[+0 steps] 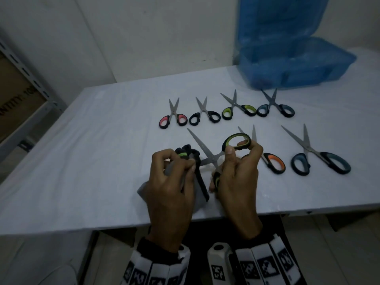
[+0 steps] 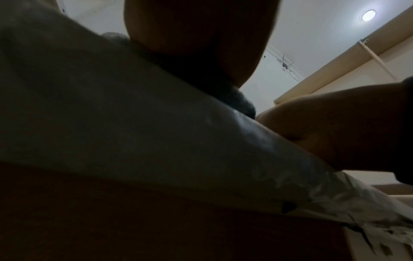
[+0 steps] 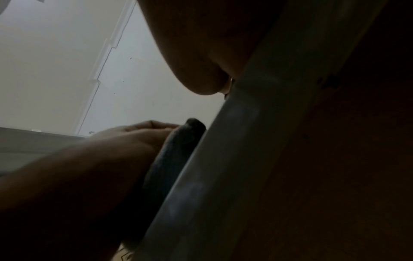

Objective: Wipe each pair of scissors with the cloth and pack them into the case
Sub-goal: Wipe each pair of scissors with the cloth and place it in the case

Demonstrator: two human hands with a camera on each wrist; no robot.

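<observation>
In the head view my right hand [image 1: 239,149] pinches the upper loop of the green-handled scissors [image 1: 236,140], which are spread wide. Their other handle [image 1: 216,178] sits low against my palm. One blade [image 1: 200,144] points up and left. The other blade runs left into the grey and black cloth [image 1: 197,173], which my left hand [image 1: 188,164] grips around it. The open blue case [image 1: 287,64] stands at the back right. The wrist views are dark; the left wrist view shows the cloth [image 2: 243,104] under my palm, and the right wrist view shows the cloth [image 3: 176,150] too.
On the white table [image 1: 92,151] lie pink [image 1: 173,119], black [image 1: 204,117], green [image 1: 238,111] and blue scissors [image 1: 275,111] in a back row. Orange scissors [image 1: 273,162] and large blue scissors [image 1: 320,161] lie nearer. A metal shelf [image 1: 24,79] stands at the left.
</observation>
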